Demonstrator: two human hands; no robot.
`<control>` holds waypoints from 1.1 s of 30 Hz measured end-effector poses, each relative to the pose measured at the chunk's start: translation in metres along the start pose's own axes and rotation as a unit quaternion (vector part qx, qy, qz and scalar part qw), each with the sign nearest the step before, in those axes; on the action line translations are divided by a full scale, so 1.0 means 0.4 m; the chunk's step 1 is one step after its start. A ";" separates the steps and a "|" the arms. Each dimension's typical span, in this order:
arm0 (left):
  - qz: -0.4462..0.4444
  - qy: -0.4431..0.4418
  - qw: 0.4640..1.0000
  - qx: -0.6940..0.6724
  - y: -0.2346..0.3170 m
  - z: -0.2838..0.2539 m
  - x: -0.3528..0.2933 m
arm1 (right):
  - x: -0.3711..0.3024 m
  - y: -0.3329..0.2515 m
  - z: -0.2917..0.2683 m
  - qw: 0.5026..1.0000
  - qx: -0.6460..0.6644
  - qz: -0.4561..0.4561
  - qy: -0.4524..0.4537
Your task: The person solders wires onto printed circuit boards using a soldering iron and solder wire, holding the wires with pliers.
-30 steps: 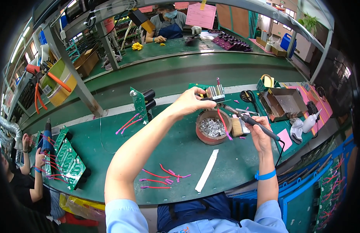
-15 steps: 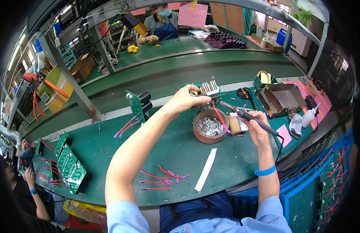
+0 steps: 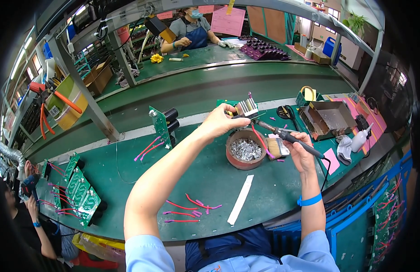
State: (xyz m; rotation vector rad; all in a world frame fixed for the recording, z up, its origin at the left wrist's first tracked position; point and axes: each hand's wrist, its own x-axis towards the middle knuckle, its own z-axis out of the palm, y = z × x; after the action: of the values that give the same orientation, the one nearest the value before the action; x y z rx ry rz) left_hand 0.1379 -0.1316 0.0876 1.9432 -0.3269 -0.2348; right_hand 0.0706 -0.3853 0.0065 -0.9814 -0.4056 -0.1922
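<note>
My left hand is closed on a circuit board with a finned heatsink, held tilted above a round bowl of silvery metal scraps. From the board hangs a red wire with a purple end. In my right hand is a soldering iron, gripped like a pen. Its tip points up and left, close to the board's underside by the wire; whether they touch I cannot tell. A brush lies beside the bowl. Several loose red wires lie nearer to me.
At left stand a board with black capacitors and several wired boards. A white strip lies in front. To the right are a metal tray, a cloth and a white bottle. Two other people work nearby.
The board in my left hand has tilted and shifted slightly right, its red wire moving with it. Across the bench, the other person's gloved hand has come down beside the dark parts.
</note>
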 end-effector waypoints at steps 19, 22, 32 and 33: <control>0.002 -0.001 1.000 -0.029 0.010 0.001 -0.015 | 0.000 0.002 -0.002 1.000 0.007 -0.003 -0.011; 0.000 -0.002 0.999 -0.037 0.016 -0.001 -0.018 | 0.001 -0.001 0.001 1.000 0.006 -0.002 -0.014; -0.010 -0.016 1.000 -0.022 0.030 -0.006 -0.023 | 0.004 -0.005 -0.007 1.000 -0.015 0.000 -0.018; -0.011 -0.017 0.999 -0.026 0.034 -0.007 -0.025 | 0.003 -0.007 -0.004 1.000 -0.016 -0.003 -0.017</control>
State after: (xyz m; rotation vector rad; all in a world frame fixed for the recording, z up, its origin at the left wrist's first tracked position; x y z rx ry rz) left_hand 0.1276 -0.1308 0.1012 1.8950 -0.3184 -0.2892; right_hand 0.0713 -0.3881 0.0082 -1.0162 -0.4387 -0.1880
